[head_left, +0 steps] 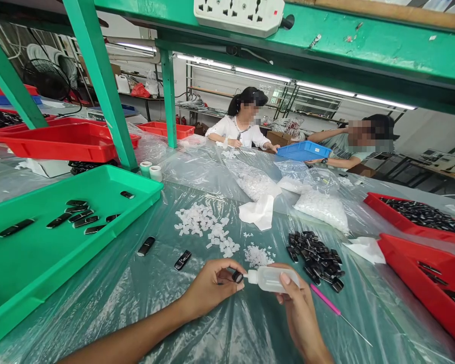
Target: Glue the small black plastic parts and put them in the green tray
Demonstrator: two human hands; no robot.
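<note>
Between the thumb and fingers of my left hand (pixel 212 284) is a small black plastic casing (pixel 237 276), its end turned to the right. My right hand (pixel 298 303) grips a translucent squeeze bottle (pixel 275 279) lying sideways, its thin nozzle at the casing's end. Two more black casings, one farther left (pixel 146 246) and one nearer (pixel 182 260), lie on the plastic-covered table (pixel 136 313). Beyond my hands are a pile of larger white pieces (pixel 199 220) and a heap of tiny white bits (pixel 258 255). A pile of black casings (pixel 316 258) is beside my right hand.
A green tray (pixel 98 247) with several casings is on the left. Red trays (pixel 413 258) stand on the right. A pink-handled pick (pixel 326 299) lies near my right wrist. Bags of white pieces (pixel 322 207) lie farther back. Two people hold a blue tray (pixel 303 150) across the table.
</note>
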